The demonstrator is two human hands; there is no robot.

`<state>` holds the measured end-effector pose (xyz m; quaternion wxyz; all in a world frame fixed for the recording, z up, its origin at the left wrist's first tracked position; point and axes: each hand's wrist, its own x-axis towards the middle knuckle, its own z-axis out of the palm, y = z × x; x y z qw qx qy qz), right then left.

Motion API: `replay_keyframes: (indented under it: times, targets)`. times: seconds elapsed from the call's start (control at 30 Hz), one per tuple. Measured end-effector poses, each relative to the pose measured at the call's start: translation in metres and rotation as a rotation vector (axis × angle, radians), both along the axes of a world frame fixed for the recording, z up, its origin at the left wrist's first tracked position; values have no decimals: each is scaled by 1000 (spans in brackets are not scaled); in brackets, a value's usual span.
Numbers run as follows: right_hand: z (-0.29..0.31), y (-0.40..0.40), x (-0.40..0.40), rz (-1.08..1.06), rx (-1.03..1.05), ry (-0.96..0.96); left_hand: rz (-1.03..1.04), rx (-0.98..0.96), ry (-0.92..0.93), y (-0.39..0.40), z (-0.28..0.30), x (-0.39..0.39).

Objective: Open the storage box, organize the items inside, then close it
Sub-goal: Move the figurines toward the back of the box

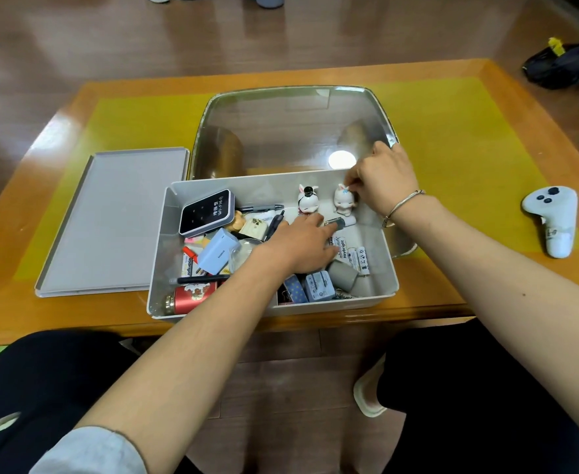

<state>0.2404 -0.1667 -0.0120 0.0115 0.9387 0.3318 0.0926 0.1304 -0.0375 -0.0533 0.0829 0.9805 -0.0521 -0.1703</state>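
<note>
Since the grey lid [113,220] lies beside the storage box [377,295], opening is done; sorting is under way, closing remains. A rabbit figurine [343,200] is pinched by the right hand [384,181] fingers, while the left hand [301,246] rests outstretched among the clutter, nothing visibly held.

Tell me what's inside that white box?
In the storage box: two rabbit figurines, a WiFi device, blue charger, red tin, batteries, pens. The left hand hides what lies beneath it.
</note>
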Motion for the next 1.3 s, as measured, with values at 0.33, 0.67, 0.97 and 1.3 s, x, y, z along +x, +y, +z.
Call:
replay_keyframes:
  times: [0.33, 0.67, 0.97, 1.3]
  targets:
    - [2, -3, -4, 38, -14, -1, 139, -82, -478, 4, 8, 3]
    - [-2, 2, -3, 45, 14, 2, 366, 0, -484, 31, 11, 22]
    - [-7, 0, -7, -5, -18, -13, 329, -59, -527, 22, 4, 31]
    - [-7, 2, -7, -20, -20, 7, 297, -190, -523, 11, -3, 39]
